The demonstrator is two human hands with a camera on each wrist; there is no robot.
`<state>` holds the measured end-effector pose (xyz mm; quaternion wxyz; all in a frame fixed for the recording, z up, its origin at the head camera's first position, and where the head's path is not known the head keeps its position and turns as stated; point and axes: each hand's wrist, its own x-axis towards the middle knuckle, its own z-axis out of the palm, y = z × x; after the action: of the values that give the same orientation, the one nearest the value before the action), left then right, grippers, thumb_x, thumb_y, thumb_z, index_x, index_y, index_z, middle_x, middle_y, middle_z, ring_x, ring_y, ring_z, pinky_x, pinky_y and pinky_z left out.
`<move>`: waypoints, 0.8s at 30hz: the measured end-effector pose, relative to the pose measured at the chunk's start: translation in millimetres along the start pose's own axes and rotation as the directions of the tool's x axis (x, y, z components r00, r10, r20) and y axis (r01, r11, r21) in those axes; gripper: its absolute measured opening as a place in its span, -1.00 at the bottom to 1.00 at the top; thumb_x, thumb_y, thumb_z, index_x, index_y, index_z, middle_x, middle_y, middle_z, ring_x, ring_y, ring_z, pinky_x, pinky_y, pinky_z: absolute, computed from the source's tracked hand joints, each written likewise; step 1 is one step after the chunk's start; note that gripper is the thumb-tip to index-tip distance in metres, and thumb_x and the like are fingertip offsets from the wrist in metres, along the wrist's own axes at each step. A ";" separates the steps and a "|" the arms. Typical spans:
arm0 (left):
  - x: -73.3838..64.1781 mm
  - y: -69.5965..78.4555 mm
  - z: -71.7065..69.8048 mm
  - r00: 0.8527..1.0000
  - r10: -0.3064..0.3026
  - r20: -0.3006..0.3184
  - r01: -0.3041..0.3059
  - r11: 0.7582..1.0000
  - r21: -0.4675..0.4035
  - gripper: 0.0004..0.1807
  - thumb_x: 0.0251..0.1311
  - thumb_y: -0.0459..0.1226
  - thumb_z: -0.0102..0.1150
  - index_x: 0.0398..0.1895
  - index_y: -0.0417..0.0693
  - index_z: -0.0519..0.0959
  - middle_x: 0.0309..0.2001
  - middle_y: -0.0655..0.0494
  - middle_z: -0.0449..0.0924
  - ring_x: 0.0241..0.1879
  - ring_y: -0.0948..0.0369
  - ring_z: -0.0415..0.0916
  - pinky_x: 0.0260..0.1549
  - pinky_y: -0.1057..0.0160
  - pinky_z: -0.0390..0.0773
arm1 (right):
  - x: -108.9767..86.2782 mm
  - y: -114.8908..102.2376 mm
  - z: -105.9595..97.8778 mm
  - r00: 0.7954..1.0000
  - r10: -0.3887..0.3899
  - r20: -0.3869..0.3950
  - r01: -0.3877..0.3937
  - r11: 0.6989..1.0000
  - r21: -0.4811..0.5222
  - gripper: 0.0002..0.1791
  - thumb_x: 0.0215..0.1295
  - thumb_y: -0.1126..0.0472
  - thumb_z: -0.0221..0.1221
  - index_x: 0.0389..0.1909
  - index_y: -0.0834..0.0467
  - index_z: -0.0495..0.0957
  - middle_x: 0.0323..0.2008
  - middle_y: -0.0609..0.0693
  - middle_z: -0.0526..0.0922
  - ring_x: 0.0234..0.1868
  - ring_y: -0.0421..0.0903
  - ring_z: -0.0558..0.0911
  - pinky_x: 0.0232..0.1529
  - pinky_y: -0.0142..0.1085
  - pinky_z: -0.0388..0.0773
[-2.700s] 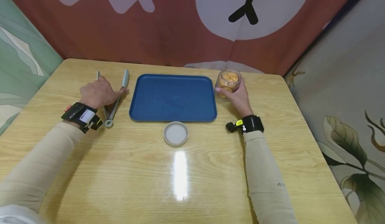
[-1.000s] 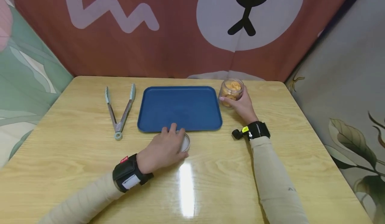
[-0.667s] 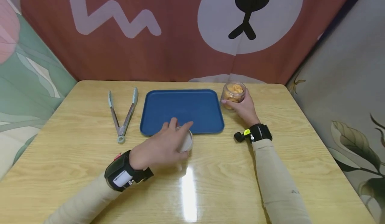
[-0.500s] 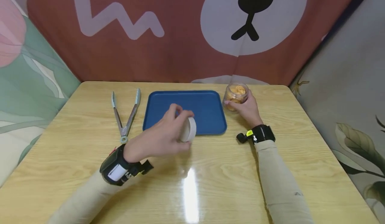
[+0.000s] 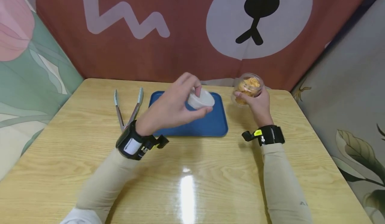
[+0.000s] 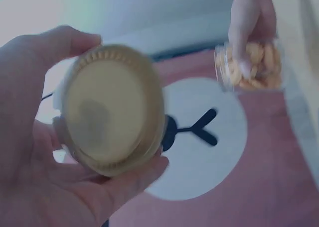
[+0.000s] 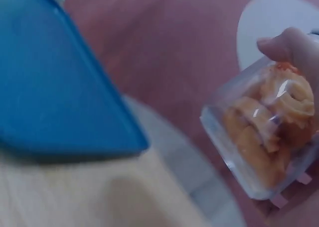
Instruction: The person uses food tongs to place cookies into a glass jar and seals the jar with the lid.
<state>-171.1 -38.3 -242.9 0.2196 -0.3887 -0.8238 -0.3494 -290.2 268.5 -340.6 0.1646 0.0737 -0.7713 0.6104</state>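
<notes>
A round white jar lid (image 5: 202, 99) is gripped by its rim in my left hand (image 5: 177, 105), held above the blue tray (image 5: 192, 127). Its ridged inner side (image 6: 107, 107) faces the left wrist camera. My right hand (image 5: 259, 105) holds a clear jar (image 5: 247, 88) of orange, curled cookie-like pieces, lifted off the table and a little tilted to the right of the tray. The jar's mouth is uncovered. Lid and jar are apart, with a gap between them. In the right wrist view the jar's clear base (image 7: 239, 172) shows, with the pieces (image 7: 269, 117) inside.
Silver tongs (image 5: 136, 107) with pale blue tips lie spread on the table left of the tray, partly behind my left wrist. The wooden table (image 5: 228, 177) ends at a brown curtain (image 5: 180, 57) with a bear print. A patterned wall covering stands at the right.
My left hand let go of the tongs, moved right, picked the lid off the table and raised it toward the jar. My right hand has lifted the jar off the table.
</notes>
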 end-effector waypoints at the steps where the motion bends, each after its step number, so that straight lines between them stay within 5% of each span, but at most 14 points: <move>1: 4.1 -1.1 -0.7 0.999 0.014 -0.041 -0.014 1.000 0.000 -0.56 0.03 0.00 0.29 -0.42 -0.03 0.26 -0.24 0.13 0.27 -0.29 0.28 0.30 -0.54 0.27 0.42 | -2.1 -10.7 2.3 1.000 -0.008 0.017 0.008 1.000 0.000 -0.13 -0.14 0.13 0.49 0.25 -0.01 0.29 0.09 0.06 0.44 0.08 -0.05 0.42 0.07 -0.18 0.38; 6: 18.5 -8.0 -2.2 0.979 0.044 -0.200 -0.045 0.999 -0.002 -0.57 0.04 -0.06 0.31 -0.61 -0.07 0.28 -0.21 0.05 0.33 -0.22 0.22 0.31 -0.49 0.19 0.38 | -20.1 -63.8 22.6 0.985 -0.101 0.139 0.112 0.991 -0.070 -0.13 -0.15 0.16 0.50 0.25 0.02 0.30 0.07 0.07 0.46 0.05 -0.07 0.44 0.03 -0.10 0.42; 10: 22.2 -12.8 -1.0 0.966 0.047 -0.254 -0.047 0.999 0.003 -0.58 0.00 -0.07 0.36 -0.63 -0.08 0.32 -0.18 0.00 0.36 -0.16 0.19 0.35 -0.45 0.17 0.42 | -33.5 -90.4 40.1 0.943 -0.220 0.250 0.258 0.957 -0.131 -0.14 -0.21 0.18 0.52 0.20 0.10 0.34 -0.01 0.07 0.53 -0.03 -0.10 0.49 -0.04 -0.06 0.46; 19: 17.0 -15.5 9.2 0.976 0.030 -0.215 -0.040 0.998 -0.041 -0.52 -0.23 -0.01 0.51 -0.51 -0.07 0.41 -0.12 0.00 0.31 -0.11 0.16 0.33 -0.41 0.17 0.55 | -60.3 -120.7 65.3 0.821 -0.370 0.436 0.464 0.876 -0.130 -0.11 -0.34 0.21 0.56 0.14 0.24 0.38 -0.03 0.11 0.54 -0.08 -0.07 0.49 -0.14 -0.03 0.52; 24: 16.3 -15.9 8.0 0.977 -0.003 -0.212 -0.009 0.999 -0.054 -0.48 -0.26 0.08 0.48 -0.46 -0.03 0.44 -0.12 0.05 0.31 -0.11 0.19 0.34 -0.37 0.14 0.54 | -61.0 -133.2 72.1 0.784 -0.407 0.468 0.520 0.843 -0.137 -0.08 -0.40 0.16 0.58 0.12 0.22 0.40 -0.04 0.11 0.57 -0.10 -0.07 0.51 -0.15 0.00 0.51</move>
<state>-194.3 -31.6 -244.3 0.2961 -0.3562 -0.7853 -0.4108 -203.0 161.1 -253.8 0.1484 0.3702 -0.8183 0.4138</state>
